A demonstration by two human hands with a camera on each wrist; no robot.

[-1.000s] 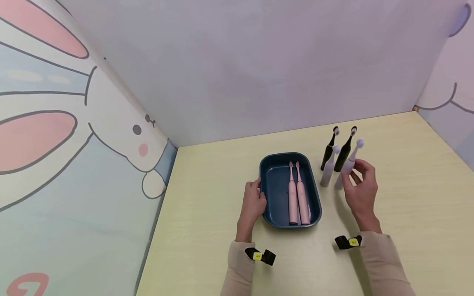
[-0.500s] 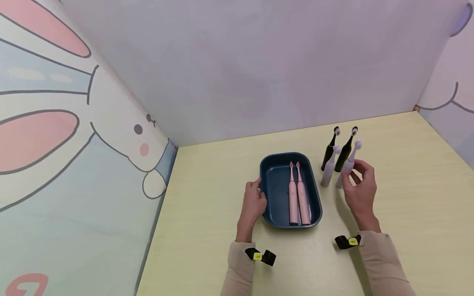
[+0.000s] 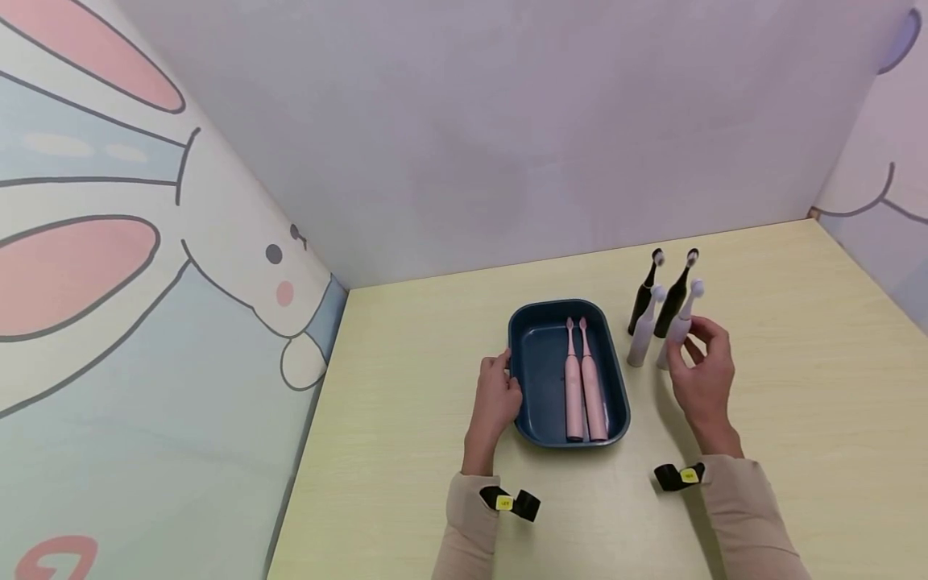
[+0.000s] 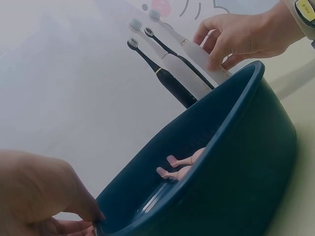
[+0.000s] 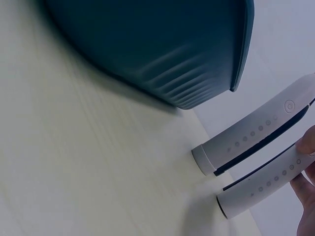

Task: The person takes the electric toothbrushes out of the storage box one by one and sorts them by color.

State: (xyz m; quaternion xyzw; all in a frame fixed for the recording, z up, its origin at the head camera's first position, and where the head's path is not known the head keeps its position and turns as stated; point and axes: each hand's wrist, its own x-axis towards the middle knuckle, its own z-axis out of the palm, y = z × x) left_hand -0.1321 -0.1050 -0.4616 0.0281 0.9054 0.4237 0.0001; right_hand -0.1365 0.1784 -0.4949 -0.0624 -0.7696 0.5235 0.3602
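Note:
A dark blue plastic basin (image 3: 540, 379) holds two pink electric toothbrushes (image 3: 573, 395), lying side by side with heads away from me. My left hand (image 3: 496, 395) grips the basin's left rim; in the left wrist view its thumb is at the rim. To the right of the basin, my right hand (image 3: 705, 370) pinches the handle of a white electric toothbrush (image 5: 268, 184), which stands upright, its base by the table. Beside it stands another white toothbrush (image 3: 641, 338). Two black toothbrushes, one at the back left (image 3: 642, 304) and one at the back right (image 3: 673, 306), stand behind the white pair.
Everything sits on a pale wooden table (image 3: 406, 403). A plain light wall (image 3: 507, 145) rises along its far edge. Another wall, painted with a rabbit (image 3: 232, 250), borders the left side. Black wrist straps cross both beige sleeves (image 3: 747, 507).
The white toothbrush in my right hand has shifted slightly left, its head dropping a little and closer to upright. My right hand has moved a bit left with it. My left hand stays put.

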